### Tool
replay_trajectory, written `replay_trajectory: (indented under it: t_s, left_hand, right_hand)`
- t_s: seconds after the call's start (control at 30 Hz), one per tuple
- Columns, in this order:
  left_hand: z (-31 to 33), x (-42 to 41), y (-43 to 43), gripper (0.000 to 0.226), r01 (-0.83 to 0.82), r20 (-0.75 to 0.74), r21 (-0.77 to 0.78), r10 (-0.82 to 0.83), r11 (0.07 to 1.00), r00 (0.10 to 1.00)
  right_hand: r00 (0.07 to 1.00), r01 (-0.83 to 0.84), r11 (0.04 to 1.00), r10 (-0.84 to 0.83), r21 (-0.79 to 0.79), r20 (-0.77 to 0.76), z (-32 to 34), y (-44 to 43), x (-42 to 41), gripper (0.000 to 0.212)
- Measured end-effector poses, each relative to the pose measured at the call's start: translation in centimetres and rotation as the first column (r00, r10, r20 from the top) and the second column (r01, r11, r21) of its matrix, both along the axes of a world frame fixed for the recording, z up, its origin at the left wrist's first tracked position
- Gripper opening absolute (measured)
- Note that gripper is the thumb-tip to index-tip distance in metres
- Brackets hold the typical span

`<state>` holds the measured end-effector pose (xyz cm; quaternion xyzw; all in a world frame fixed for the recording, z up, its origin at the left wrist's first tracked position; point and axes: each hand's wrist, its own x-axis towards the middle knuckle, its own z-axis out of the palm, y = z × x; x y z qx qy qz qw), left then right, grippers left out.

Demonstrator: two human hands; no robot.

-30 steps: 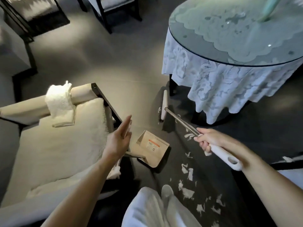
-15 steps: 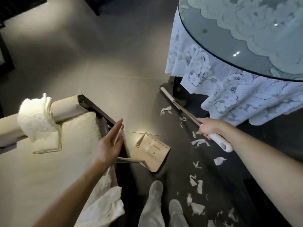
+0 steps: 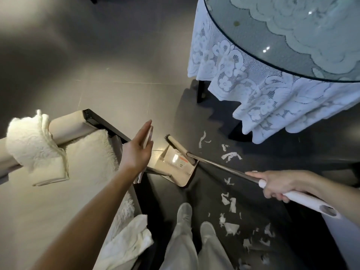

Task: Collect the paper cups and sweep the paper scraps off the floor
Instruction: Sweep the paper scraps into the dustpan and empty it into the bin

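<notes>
The right hand grasps the broom by its white grip, the steel shaft running forward and left from it. The broom's head lies over the dustpan, just right of the left hand. That hand is released, its straight fingers flat against the dustpan's upright handle. Paper scraps lie on the dark floor beyond and below the right hand. Beyond that hand stands a round glass-topped surface draped in lace. Left of the left hand is a cream chair with a towel.
</notes>
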<state>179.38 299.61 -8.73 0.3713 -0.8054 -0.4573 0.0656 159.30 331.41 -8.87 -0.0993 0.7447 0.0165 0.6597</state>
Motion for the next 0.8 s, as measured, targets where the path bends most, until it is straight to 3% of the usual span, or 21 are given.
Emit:
replay_trajectory:
  t_s: [0.1, 0.3, 0.47, 0.63, 0.8]
  left_hand:
    - [0.0, 0.1, 0.0, 0.070, 0.040, 0.010, -0.011, -0.040, 0.999, 0.999]
    - [-0.6, 1.3, -0.9, 0.066, 0.082, -0.014, 0.051, -0.081, 0.995, 0.997]
    - [-0.4, 1.4, -2.2, 0.070, 0.191, 0.022, 0.048, -0.192, 0.980, 0.981]
    - [-1.3, 1.4, -3.4, 0.068, 0.256, 0.012, 0.092, -0.259, 0.962, 0.966]
    - [-1.3, 0.4, -3.8, 0.071, 0.256, -0.050, 0.082, -0.252, 0.963, 0.966]
  right_hand:
    - [0.999, -0.015, 0.999, 0.014, -0.033, -0.029, 2.6, 2.0, 0.7, 0.090]
    - [0.988, 0.110, 0.992, -0.117, -0.068, -0.104, 5.5, 4.0, 1.6, 0.094]
    - [0.956, 0.170, 0.983, -0.183, -0.073, -0.230, 2.9, 2.4, 0.2, 0.089]
    - [0.940, 0.254, 0.967, -0.243, 0.015, -0.241, -2.6, 1.1, 2.1, 0.087]
    - [0.956, 0.166, 0.984, -0.146, 0.060, -0.253, -4.0, -0.8, 6.5, 0.088]
